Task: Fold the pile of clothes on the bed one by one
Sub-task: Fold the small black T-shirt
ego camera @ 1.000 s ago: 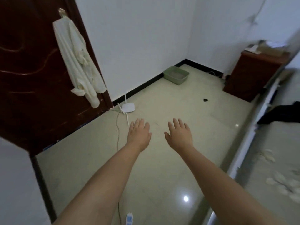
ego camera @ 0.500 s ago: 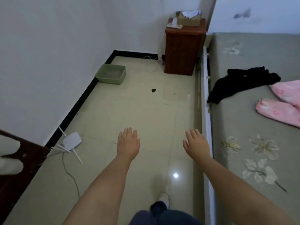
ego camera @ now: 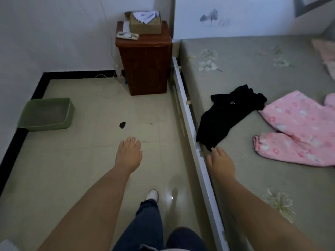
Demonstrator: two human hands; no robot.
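Two hands, left hand (ego camera: 129,154) and right hand (ego camera: 220,163), reaching flat-fingered, gripping nothing. Black garment (ego camera: 228,115) and pink garment (ego camera: 299,129) lying unfolded on bed (ego camera: 235,57). Approach step; next likely calling for grasping black garment.

Single head-worn view looks forward and down over floor (ego camera: 90,169) and bed (ego camera: 253,187).

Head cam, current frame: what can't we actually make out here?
- Pink garment: cut off by the right edge, so its type and full shape are unclear.
- Pale pink cloth at the far corner of the bed: blurred, cropped by the edge.
- Black garment: crumpled, too dark to identify.
- Papers in the cardboard box: too small to read.
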